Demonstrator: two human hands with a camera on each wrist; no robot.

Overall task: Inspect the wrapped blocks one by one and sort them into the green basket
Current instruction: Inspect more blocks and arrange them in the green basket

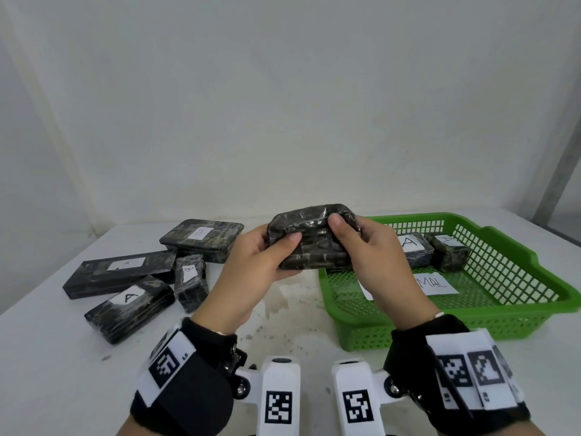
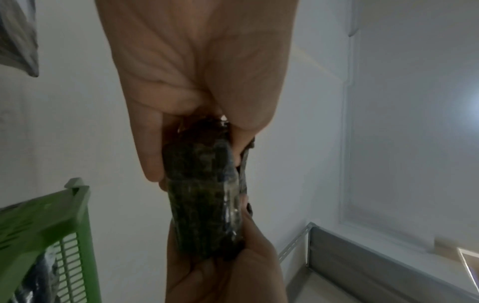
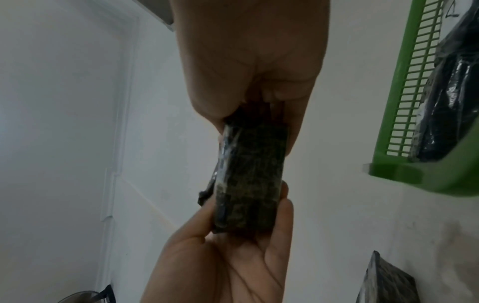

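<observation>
I'm mid-inspection; my left hand and right hand both grip one block above the bench; no label visible; next I'd turn it, then set it in the basket.

- White table, stained near its middle, carries everything.
- Pale wall rises behind its far edge.
- Grey metal frame stands low at the right in the left wrist view.
</observation>
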